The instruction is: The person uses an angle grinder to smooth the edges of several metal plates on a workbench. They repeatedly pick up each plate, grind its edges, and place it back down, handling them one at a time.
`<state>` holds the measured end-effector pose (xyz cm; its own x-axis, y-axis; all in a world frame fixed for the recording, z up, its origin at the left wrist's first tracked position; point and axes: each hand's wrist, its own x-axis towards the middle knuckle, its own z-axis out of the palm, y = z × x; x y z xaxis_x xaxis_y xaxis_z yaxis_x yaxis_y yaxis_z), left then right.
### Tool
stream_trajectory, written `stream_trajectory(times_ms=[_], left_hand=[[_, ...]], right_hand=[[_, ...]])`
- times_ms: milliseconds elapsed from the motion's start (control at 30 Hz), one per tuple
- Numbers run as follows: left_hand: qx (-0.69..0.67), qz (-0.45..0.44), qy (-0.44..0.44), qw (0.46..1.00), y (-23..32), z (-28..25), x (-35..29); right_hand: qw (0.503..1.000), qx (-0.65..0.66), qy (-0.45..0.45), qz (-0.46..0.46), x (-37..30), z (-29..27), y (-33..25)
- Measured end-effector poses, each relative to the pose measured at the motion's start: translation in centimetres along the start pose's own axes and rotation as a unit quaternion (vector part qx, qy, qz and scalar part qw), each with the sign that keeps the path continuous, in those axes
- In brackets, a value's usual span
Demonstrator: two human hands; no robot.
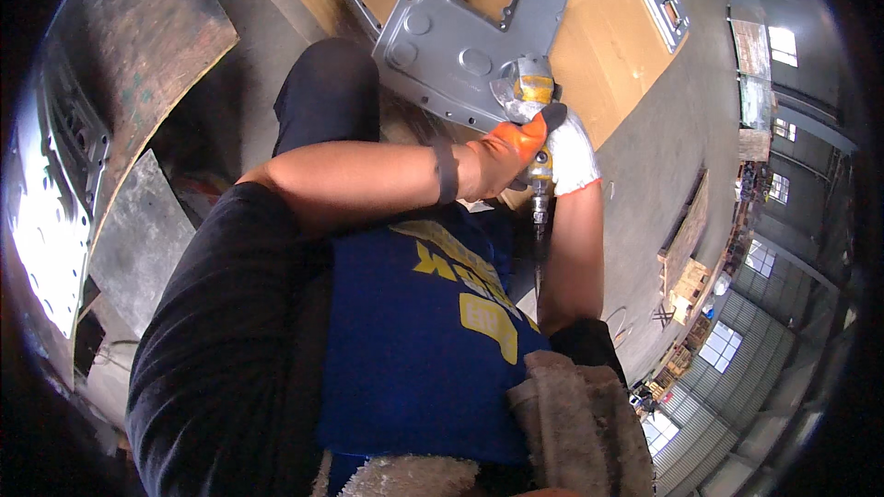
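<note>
Holding power tool [534, 88] with fingers of left hand [511, 149] and right hand [573, 155] closed around it, at near edge of grey metal panel [433, 60] on brown bench [626, 55]. Better to press lightly, keeping grip firm and hose [540, 244] aside.

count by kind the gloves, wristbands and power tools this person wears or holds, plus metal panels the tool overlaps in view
Gloves: 2 (orange glove, left hand; white knitted glove, right hand)
Wristbands: 1 (dark wristband)
Power tools: 1 (yellow-and-silver handheld tool)
Metal panels: 1 (grey panel with square cutout)
Total: 5
</note>
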<state>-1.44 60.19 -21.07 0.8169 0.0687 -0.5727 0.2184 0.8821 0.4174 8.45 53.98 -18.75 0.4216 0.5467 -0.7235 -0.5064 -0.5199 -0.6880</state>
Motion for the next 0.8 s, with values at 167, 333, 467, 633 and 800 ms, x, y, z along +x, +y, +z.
stream_trajectory(times_ms=[167,333,467,633,800], left_hand=[[0.081,0.011,-0.008,0.997,0.8,0.5,-1.7],[0.118,-0.011,0.088,0.989,-0.2,0.5,-0.3],[0.159,-0.037,0.096,0.982,-2.9,-0.1,2.4],[0.163,-0.031,0.056,0.985,-2.5,-0.6,2.2],[0.102,-0.018,0.127,0.987,-0.8,-0.1,1.1]], right_hand=[[1.0,0.001,0.009,-0.005,-0.4,-0.2,0.2],[1.0,0.007,0.0,-0.005,0.6,-0.2,0.3],[1.0,0.004,0.0,-0.002,0.8,-0.2,0.3],[1.0,0.008,0.005,-0.002,0.4,-0.2,0.7],[1.0,-0.002,-0.017,-0.011,2.2,0.0,-0.1]])
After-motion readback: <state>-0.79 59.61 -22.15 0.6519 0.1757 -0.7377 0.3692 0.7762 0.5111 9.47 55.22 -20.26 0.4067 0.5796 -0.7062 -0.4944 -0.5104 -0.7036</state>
